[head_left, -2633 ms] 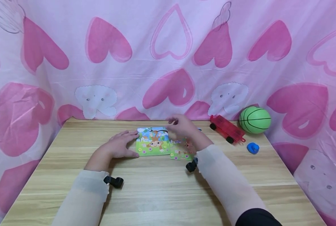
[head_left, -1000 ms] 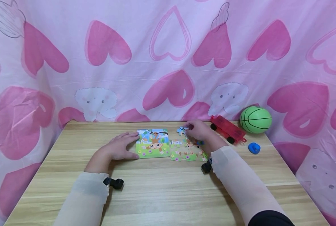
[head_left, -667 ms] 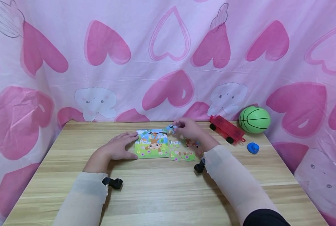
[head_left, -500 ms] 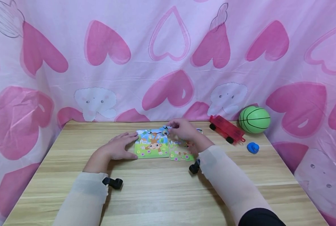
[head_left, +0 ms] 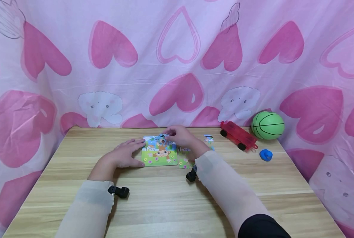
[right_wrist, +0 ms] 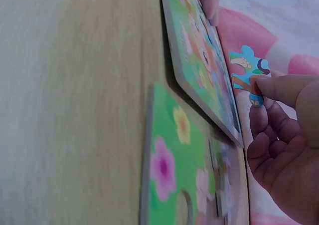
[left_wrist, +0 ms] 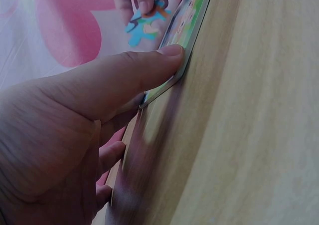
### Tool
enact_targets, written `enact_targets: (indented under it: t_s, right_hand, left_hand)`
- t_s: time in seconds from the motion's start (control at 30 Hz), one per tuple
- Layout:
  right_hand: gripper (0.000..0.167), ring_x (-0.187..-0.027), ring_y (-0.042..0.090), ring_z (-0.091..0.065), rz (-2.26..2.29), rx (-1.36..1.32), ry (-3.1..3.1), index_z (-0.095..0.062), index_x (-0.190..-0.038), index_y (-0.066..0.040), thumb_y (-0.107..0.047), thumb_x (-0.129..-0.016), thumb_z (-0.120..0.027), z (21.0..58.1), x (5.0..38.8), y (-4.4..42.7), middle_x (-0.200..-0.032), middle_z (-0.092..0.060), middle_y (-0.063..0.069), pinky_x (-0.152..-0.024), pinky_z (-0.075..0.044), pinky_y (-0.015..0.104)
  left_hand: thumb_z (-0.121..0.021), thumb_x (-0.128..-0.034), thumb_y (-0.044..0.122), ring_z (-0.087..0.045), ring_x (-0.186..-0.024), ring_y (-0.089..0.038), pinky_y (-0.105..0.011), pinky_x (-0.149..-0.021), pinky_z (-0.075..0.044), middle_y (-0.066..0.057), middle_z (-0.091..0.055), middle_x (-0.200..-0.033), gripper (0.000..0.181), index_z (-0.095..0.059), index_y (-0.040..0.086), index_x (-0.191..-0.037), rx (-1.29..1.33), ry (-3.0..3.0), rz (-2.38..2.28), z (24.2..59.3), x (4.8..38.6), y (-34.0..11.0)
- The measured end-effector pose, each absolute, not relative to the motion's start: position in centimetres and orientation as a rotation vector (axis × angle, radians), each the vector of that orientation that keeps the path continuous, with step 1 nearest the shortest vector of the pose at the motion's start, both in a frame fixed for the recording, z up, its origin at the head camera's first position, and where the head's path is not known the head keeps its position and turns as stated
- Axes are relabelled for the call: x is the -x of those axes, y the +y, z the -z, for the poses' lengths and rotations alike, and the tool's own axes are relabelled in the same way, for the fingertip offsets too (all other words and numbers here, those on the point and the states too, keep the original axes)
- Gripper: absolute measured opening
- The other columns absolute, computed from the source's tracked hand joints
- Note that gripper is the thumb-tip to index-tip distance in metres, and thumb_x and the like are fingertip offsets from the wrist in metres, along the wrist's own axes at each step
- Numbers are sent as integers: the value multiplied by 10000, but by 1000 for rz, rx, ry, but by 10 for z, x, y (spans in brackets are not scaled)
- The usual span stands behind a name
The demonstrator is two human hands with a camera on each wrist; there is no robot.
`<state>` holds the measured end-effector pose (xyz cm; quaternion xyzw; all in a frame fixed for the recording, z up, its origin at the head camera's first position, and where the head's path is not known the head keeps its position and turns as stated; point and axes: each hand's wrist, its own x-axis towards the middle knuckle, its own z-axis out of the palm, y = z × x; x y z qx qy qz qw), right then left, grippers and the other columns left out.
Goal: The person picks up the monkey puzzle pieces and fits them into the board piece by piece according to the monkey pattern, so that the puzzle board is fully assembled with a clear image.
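Right hand [head_left: 182,137] pinched a puzzle piece [right_wrist: 252,69] over a monkey puzzle board [head_left: 160,154].
Thumb and fingertips closed on the piece; in the right wrist view its long axis ran knob to knob, one knob pointing up, away from the pinch, the other down beside the fingertips. Left of the grip, the left hand [head_left: 124,155], thumb and fingers spread, touched the board's edge; right of it lay loose pieces [head_left: 184,163] and a red wheeled toy [head_left: 239,136].
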<state>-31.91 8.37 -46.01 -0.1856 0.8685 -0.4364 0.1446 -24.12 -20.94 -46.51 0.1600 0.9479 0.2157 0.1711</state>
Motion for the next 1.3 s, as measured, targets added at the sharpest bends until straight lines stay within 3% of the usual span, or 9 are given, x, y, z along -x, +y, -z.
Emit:
enact_targets:
  t_s: [0.3,0.7,1.3]
  right_hand:
    - [216,-961,188,-702,1188,533,2546,-756,-1220,-226,-187,-1008,-749,468,322,69,-1049,-726,-6,-873,-616,344]
    - [357,-1113,179,-663,1054,487,2647,-763,-1285,-201,-244,-939,-845,474,324,59,-1189,-723,-23,-1074,-576,408]
    - [340,-1258,198,-610,935,575,2630,-765,-1341,-214,-248,-1003,-769,475,322,56,-1351,-629,-7,-1195,-494,420]
  left_hand:
    - [-844,-843,568,-99,-1684,-420,-780,-1301,-109,7,-269,-1799,994,-382,286,-1677,-452,2684,-631,464,241,-209]
    - [-841,-835,590,-100,-1683,-419,-784,-1298,-117,-3,-276,-1797,1006,-376,304,-1679,-453,2695,-610,466,242,-210]
    - [-833,-838,607,-93,-1684,-421,-788,-1296,-104,11,-269,-1799,1004,-375,307,-1679,-447,2688,-616,468,243,-211]
